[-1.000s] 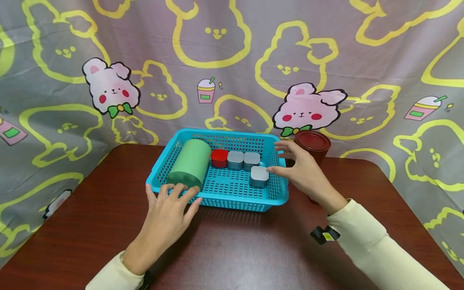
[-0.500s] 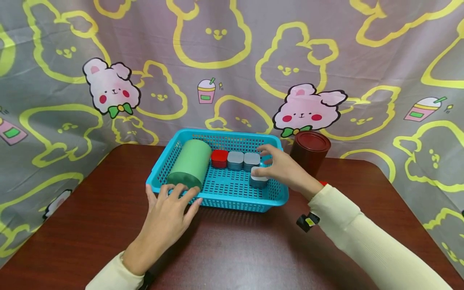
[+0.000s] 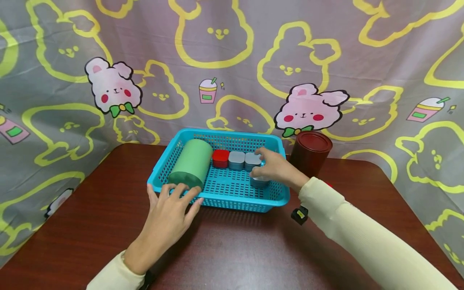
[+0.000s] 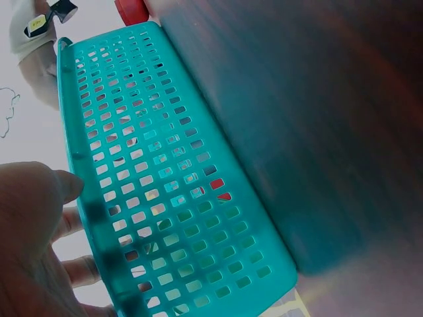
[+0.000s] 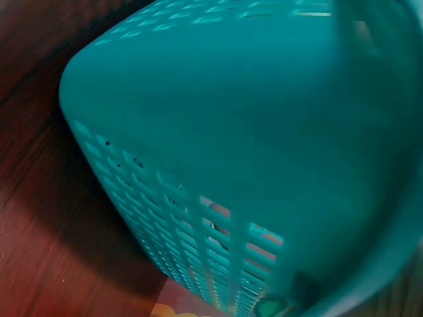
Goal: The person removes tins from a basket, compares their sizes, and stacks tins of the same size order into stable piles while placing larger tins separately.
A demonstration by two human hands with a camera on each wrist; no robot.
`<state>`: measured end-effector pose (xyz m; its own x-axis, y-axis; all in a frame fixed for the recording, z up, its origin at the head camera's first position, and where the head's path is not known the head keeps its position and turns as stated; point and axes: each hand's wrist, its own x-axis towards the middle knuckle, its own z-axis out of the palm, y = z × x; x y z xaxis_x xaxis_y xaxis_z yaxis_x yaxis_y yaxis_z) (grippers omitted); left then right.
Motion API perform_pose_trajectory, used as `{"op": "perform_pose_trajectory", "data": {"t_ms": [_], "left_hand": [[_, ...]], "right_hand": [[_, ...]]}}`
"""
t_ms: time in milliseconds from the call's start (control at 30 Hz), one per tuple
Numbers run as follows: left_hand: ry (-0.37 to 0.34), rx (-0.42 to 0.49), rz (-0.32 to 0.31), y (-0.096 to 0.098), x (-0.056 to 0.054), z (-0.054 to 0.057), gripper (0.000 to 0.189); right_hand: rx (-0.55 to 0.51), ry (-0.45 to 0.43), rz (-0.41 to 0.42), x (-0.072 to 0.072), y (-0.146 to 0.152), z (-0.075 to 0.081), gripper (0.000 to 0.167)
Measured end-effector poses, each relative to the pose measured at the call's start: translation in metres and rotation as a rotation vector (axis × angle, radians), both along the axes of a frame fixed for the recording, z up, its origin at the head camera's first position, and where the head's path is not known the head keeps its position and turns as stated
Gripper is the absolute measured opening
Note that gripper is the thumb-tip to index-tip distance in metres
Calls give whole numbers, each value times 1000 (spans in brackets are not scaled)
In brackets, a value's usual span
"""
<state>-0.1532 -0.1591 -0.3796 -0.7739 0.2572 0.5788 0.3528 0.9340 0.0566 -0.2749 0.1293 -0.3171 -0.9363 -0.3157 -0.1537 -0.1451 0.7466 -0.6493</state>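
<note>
Shifted leftward, the right hand partly covers a grey box, grip unclear, while the left hand holds the blue basket, long axis crosswise.

Dressed on both arms in plain, pale cream-yellow: on the left, a sleeve ending at the wrist (left sleeve); on the right, a matching one with a crosswise fold behind the cuff (right sleeve). Fitted below the right cuff with a small, black, angular device, marked in yellow; below the left, with a dark piece, mostly hidden. Bare at left hand and right hand.
</note>
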Motion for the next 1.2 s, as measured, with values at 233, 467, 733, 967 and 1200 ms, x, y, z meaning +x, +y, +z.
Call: {"op": "perform_pose_trajectory", "data": {"t_ms": [233,467,733,967,1200], "left_hand": [[-1,-2,2,-1,1,-1,29],[-9,4,2,0,0,-1,29],[-9,0,5,0,-1,0,29],[-16,-1,7,0,-1,0,29],[-17,-1,4,0,0,1,30]], "right_hand": [[78,28,-5,-3,-10,-4,76],[98,14,-32,-4,-15,-5,76],[111,23,-25,-6,-17,-6,74],[166,25,0,-8,-18,-5,67],[189,-20,17,-12,-18,-7,66]]}}
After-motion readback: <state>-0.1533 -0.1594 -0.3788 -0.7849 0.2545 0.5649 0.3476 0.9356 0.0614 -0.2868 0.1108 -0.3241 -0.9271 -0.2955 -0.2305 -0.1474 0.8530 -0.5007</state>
